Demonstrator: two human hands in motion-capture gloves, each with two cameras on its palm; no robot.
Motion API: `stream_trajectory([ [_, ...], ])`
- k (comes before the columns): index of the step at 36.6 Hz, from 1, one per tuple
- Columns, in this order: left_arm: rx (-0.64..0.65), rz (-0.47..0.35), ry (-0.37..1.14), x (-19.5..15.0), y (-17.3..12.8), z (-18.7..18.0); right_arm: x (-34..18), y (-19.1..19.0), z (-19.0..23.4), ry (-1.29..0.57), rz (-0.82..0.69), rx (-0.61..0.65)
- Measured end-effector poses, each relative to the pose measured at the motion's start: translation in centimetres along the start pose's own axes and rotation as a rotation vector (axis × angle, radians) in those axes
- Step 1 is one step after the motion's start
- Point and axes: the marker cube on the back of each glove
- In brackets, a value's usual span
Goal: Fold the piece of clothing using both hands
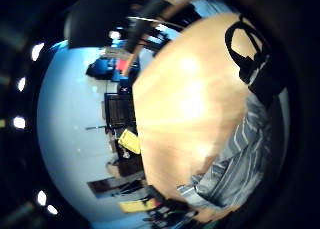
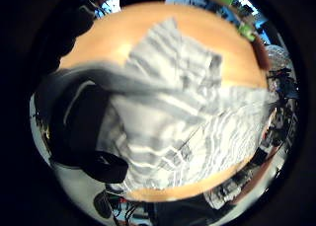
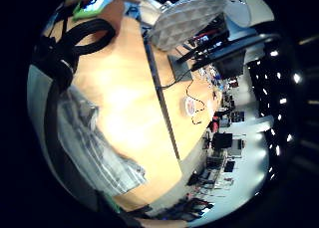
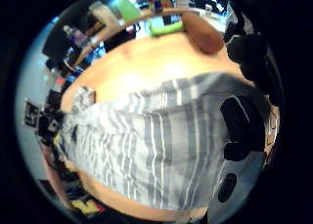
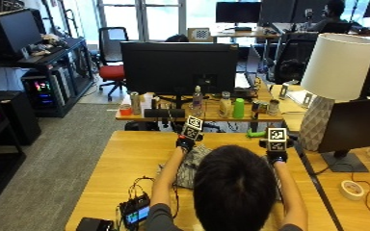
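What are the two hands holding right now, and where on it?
Both the left hand and right hand grip the striped garment along its raised far edge, one toward each end, lifted above the table.

I see a wooden table (image 5: 127, 159). A white lamp (image 5: 331, 82) stands at 2 o'clock, with a tape roll (image 5: 350, 189) at 4 o'clock. A black monitor (image 5: 178, 67) at 12 has bottles (image 5: 231, 107) lined up beneath it. There's a small black device (image 5: 135, 211) at 7 and a red chair (image 5: 111, 65) at 11.
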Motion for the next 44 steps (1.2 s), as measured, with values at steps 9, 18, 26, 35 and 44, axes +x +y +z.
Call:
stream_trajectory([
  [9, 0.154, -0.055, 0.095, -1.7, 3.7, -5.9, 2.7, 1.2, -4.2, 0.028, 0.0, 0.07],
  [18, 0.218, 0.065, 0.134, 0.0, 6.9, -7.3, 5.2, 2.7, -2.5, 0.075, -0.008, -0.037],
  [26, 0.173, 0.095, 0.203, 1.8, 6.4, -3.4, 6.2, 5.9, -1.7, -0.028, 0.003, -0.195],
  [35, -0.168, 0.006, 0.322, 4.5, 11.8, 2.1, 5.0, 9.0, 6.8, -0.232, 0.075, -0.469],
  [44, -0.453, -0.066, 0.357, 6.0, 11.2, 9.9, 3.1, 15.2, 4.4, -0.219, 0.219, -0.648],
])
